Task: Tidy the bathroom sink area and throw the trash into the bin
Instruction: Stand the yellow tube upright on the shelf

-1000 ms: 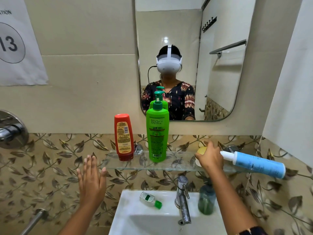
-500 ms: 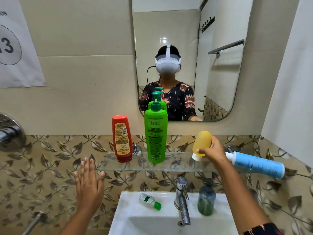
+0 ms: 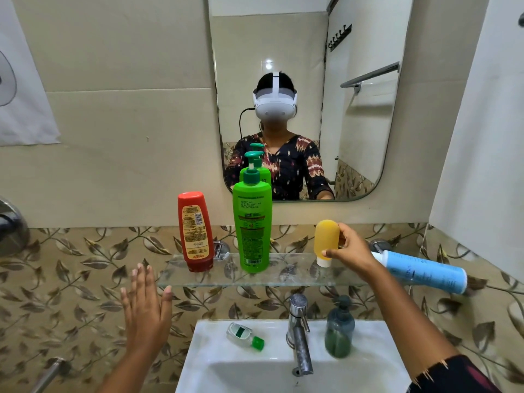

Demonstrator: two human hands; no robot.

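The right hand (image 3: 350,249) grips a yellow bottle (image 3: 326,239) from its right side. The bottle stands upside down, with its white cap (image 3: 323,262) touching the glass shelf (image 3: 283,275), near the right end. On the same shelf, near the left end, a red bottle (image 3: 195,232) stands on its cap, and a green pump bottle (image 3: 251,222) stands just beside it in the middle. A blue bottle (image 3: 422,272) lies on its side at the right end of the shelf, behind the right wrist. The left hand (image 3: 146,307) is open and flat, with fingers together, and it holds nothing, below the left end of the shelf. On the back rim of the sink (image 3: 377,361), a small clear bottle with green cap (image 3: 245,336) lies left of the tap (image 3: 297,333), and a dark soap dispenser (image 3: 339,329) stands to the right.
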